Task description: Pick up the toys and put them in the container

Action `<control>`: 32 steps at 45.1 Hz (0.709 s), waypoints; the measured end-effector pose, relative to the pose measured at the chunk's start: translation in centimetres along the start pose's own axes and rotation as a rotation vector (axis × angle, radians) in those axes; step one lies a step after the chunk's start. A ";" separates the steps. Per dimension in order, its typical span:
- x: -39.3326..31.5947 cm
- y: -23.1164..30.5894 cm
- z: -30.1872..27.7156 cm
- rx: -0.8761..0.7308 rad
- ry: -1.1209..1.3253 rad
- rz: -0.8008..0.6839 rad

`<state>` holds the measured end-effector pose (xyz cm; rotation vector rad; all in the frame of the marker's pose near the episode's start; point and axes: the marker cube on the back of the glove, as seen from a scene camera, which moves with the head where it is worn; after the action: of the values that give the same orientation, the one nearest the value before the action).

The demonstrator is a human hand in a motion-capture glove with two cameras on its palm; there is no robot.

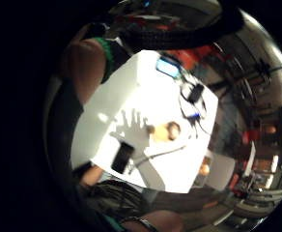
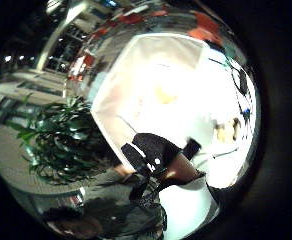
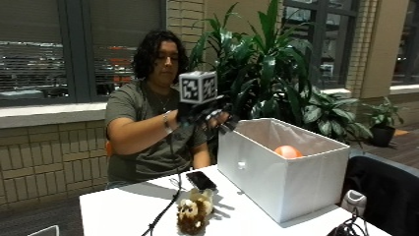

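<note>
Brown fluffy toy (image 3: 194,212) upright on table (image 3: 118,209); gloved hands (image 3: 211,118) raised, fingers spread, empty.

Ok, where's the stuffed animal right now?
In the outside view the stuffed animal lies on the white table, near its front edge, beside the white container and just in front of the black phone.

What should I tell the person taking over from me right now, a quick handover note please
Right hand: raised beside the white container, fingers spread, holding nothing.
Container: on the table, with an orange ball already inside.
Stuffed animal toy: lying on the table in front of the container, near a black phone.
Done: one toy in.
Left: pick up the stuffed toy and put it in the container.
</note>
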<state>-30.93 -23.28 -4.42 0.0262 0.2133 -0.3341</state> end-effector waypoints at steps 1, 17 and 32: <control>1.9 0.6 1.2 -0.027 -0.007 0.031; 13.9 2.5 22.6 -0.159 -0.107 0.147; 7.2 -0.7 14.9 0.323 -0.067 -0.012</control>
<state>-21.51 -27.18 8.58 0.3321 0.0911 -0.3785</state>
